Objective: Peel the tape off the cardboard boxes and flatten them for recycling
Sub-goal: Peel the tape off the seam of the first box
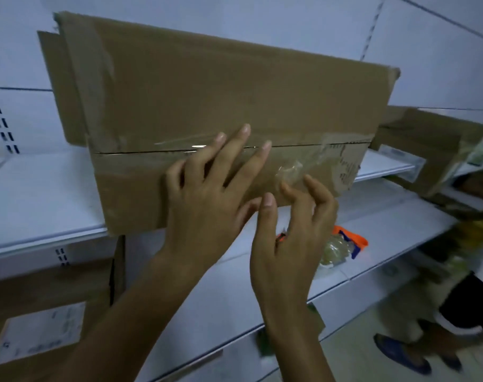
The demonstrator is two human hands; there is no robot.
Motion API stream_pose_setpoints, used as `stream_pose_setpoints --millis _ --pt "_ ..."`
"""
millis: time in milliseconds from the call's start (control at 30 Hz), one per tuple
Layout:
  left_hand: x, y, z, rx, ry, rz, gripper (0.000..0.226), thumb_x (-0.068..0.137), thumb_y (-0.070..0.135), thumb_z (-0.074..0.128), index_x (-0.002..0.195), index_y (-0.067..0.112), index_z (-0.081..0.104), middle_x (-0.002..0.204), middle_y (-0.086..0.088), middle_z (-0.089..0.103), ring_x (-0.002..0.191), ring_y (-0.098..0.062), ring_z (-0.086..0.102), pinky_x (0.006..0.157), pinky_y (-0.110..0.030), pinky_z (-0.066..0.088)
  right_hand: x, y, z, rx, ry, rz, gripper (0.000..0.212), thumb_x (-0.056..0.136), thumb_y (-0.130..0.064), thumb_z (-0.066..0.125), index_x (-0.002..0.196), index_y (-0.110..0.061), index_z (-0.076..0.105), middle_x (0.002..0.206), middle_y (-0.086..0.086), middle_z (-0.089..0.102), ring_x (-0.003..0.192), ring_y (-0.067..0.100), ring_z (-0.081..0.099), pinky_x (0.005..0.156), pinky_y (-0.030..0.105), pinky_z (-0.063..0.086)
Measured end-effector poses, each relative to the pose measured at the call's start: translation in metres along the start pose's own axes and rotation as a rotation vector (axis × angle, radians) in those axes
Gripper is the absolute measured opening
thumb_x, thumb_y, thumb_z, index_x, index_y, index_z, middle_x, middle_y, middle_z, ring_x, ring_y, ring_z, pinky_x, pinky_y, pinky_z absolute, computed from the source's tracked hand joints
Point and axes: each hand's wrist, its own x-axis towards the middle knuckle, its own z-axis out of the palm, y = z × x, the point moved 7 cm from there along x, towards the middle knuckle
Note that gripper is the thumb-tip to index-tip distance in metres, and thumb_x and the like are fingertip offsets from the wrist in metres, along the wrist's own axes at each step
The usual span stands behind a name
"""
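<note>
Evidently to steady it, my left hand (204,194) presses flat, fingers spread, on the box (207,92) standing on edge on the shelf (27,194). My right hand (292,238) curls at the crumpled loose end of the tape (290,169) by the seam, ready to peel; whether it pinches, I cannot tell.

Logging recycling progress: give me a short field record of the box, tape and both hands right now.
box: long cardboard box on white shelf, seam taped
tape: clear tape, right end lifted and crumpled
left hand: fingers spread, pressing box front
right hand: curled fingertips at loose tape end; grip unclear
</note>
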Motion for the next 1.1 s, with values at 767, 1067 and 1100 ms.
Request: stream_pose_setpoints --millis 767,1067,1100 --pt "0.002 0.018 0.009 -0.153 0.161 -0.041 0.026 0.092 0.026 0.056 0.073 0.016 0.070 0.135 0.010 0.054 0.132 -0.017 0.041 0.103 -0.037 0.021 0.070 0.058 0.009 -0.099 -0.210 -0.132 0.072 0.089 -0.031 0.062 0.149 -0.012 0.026 0.155 0.013 0.026 0.143 0.023 0.025 0.113 0.043 0.032" --pt "0.001 -0.009 -0.001 -0.702 0.244 -0.385 0.035 0.093 0.020 0.045 0.067 0.009 0.065 0.084 0.003 0.068 0.095 -0.001 0.060 0.098 -0.031 0.040 0.067 0.077 0.051 0.124 -0.148 -0.076 0.116 0.070 -0.071 0.062 0.151 -0.006 0.009 0.160 0.013 0.004 0.149 0.023 -0.002 0.118 0.053 0.010" --pt "-0.002 -0.020 -0.006 -0.787 0.283 -0.456 0.032 0.091 0.016 0.047 0.064 0.011 0.063 0.080 0.006 0.067 0.084 0.001 0.062 0.084 -0.025 0.046 0.068 0.078 0.052 0.119 -0.152 -0.083 0.117 0.070 -0.071 0.062 0.151 -0.006 0.009 0.160 0.012 0.004 0.149 0.023 -0.002 0.118 0.053 0.011"
